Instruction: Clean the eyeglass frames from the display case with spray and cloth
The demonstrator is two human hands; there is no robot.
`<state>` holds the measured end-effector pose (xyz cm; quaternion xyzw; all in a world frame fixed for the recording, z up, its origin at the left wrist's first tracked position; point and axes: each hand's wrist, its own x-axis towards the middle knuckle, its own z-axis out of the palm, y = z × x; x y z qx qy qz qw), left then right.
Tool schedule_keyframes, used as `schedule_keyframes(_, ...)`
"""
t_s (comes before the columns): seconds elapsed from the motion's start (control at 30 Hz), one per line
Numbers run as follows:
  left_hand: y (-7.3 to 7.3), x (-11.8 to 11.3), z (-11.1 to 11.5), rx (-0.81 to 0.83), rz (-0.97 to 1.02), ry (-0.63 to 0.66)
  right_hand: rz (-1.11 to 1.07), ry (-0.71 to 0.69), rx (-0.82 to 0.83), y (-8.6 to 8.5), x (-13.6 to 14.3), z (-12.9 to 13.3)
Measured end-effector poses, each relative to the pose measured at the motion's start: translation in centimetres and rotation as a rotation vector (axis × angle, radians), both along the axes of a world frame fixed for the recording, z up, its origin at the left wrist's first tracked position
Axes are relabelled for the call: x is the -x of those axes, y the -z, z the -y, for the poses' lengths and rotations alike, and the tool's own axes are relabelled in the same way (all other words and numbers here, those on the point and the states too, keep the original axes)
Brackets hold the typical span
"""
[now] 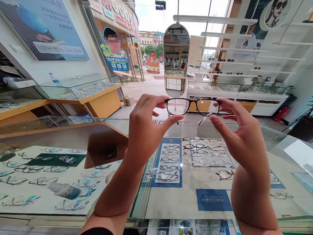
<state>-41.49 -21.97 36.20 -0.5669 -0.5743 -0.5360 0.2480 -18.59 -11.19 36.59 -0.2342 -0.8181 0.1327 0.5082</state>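
Observation:
A pair of black-framed eyeglasses (193,101) is held up level in front of me, above the glass counter. My left hand (150,119) grips its left end, fingers behind the frame and thumb below the lens. At the other end, my right hand (238,125) pinches the frame's right corner between fingers and thumb. Both lenses are clear and show the shop through them. The temples point away and are mostly hidden. Below, rows of eyeglasses (195,146) lie inside the display case, with more on a blue-edged board (180,166).
A white bottle (65,190) stands or lies on the left counter, near a dark phone-like object (111,152). A blue card (214,200) lies between my forearms. Ahead are an oval mirror (176,60) and a far display case (101,91). A red fire extinguisher (281,114) and a potted plant (310,116) stand right.

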Motion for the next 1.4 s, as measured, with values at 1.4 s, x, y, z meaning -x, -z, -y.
schedule_keyframes(1.4,0.32,-0.53,-0.5,-0.148,-0.033,-0.042,-0.166,-0.059,0.001,0.08,0.24,-0.07)
